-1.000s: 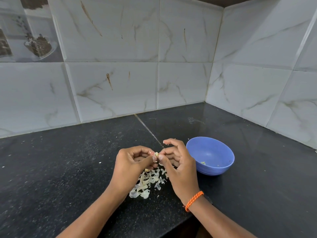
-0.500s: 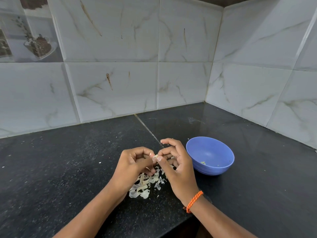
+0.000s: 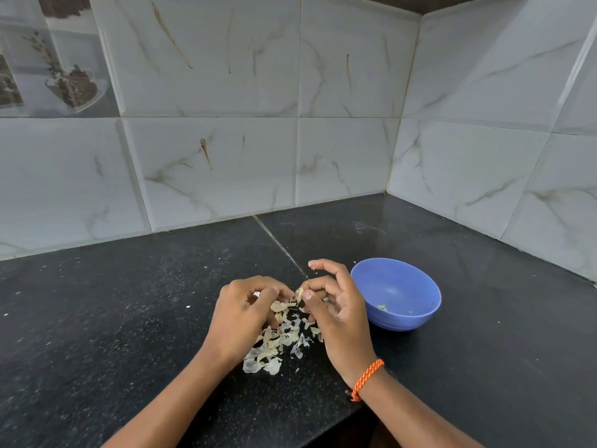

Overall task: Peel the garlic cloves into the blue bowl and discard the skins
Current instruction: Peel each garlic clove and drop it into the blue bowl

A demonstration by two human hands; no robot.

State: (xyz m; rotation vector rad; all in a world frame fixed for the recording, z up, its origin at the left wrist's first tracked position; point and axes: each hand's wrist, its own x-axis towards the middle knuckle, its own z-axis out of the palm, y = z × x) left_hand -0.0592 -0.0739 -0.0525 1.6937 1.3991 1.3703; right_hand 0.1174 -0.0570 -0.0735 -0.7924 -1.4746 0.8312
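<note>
Both hands meet over the skins (image 3: 277, 342) piled near the bench's (image 3: 129, 318) front edge. The left hand (image 3: 240, 313) and right hand (image 3: 336, 310) each pinch what seems a garlic clove (image 3: 299, 294); the blue bowl (image 3: 395, 294) sits just right.

Garlic clove (image 3: 299, 294) mostly hidden between fingertips (image 3: 307, 295)

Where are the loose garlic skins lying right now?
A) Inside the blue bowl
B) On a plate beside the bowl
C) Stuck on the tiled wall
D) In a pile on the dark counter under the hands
D: the pale garlic skins lie heaped on the black counter beneath the left hand and right hand, while the blue bowl to their right holds only a few small bits.
</note>
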